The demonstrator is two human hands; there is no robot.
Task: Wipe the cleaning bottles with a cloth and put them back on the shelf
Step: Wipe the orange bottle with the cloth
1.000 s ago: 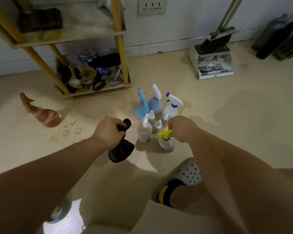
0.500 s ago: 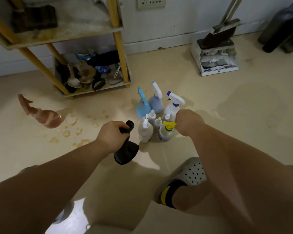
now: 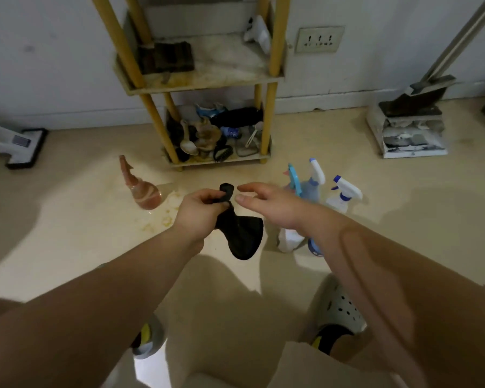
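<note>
Black cloth (image 3: 240, 233) hangs from the left hand (image 3: 199, 208), whose fingers are curled tight round its upper part. A short knob of cloth sticks up above the fist. The right hand (image 3: 266, 204) is just beside that knob, thumb and forefinger spread apart, holding nothing.

Both hands hang over bare floor (image 3: 67, 233), with open room ahead up to the shelf (image 3: 205, 81) at the wall. The shelf's middle board has a bare stretch on its right; its bottom board is crowded with odds and ends. The bottles (image 3: 338, 203) stand clustered on the floor right of the hands, near the shelf's right leg but apart from it. A pink bottle (image 3: 143, 191) lies tipped on the floor to the left, beside yellowish stains. A dustpan (image 3: 409, 133) stands by the wall, well apart on the right.

Half a second ago the right hand was a fist down by a yellow-capped bottle at the front of the cluster. It has since lifted and come across to the cloth. The left hand keeps its grip. The view has swung, so the shelf now sits in the middle.

The right wrist and forearm cover the front bottles. Only a white bottle (image 3: 289, 242) and a scrap of blue show beneath, and the yellow cap is hidden. The shelf's top is cut off at the upper edge.
</note>
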